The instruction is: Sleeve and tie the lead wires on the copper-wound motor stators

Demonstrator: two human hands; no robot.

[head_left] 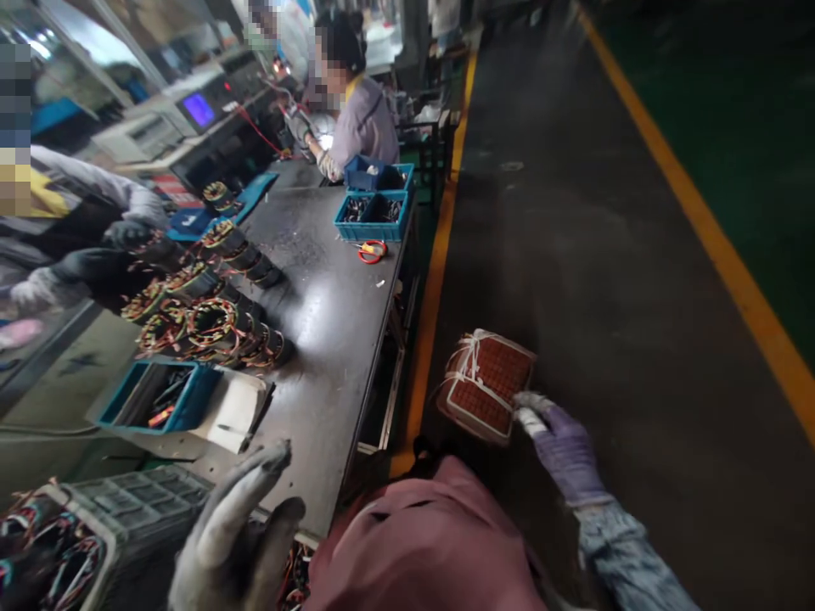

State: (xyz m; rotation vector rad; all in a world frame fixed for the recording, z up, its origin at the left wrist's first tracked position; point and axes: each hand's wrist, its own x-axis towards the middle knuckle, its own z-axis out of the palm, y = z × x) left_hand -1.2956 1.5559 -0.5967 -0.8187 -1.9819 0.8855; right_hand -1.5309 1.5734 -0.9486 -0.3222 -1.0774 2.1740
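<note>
My left hand (238,535), in a pale glove with darkened fingertips, is raised at the near edge of the metal table (318,365). Its thumb and fingers are apart, with nothing between them. Low on the right is my right hand (564,445), in a purple glove with whitish fingertips. Its fingers stretch toward the right edge of a reddish-brown, woven-looking square seat or pad (487,382) bound with white cords. Whether they touch that edge I cannot tell. Beside my left hand stands a grey crate (133,509) holding wired parts.
Stacked wound stators (213,327) with coloured leads stand on the table. Blue bins (373,216), red-handled scissors (373,251), a blue tray (153,397) and a paper pad (235,412) lie about. One co-worker (366,123) sits beyond; another's gloved hands are at left. Yellow lines (439,280) edge the walkway.
</note>
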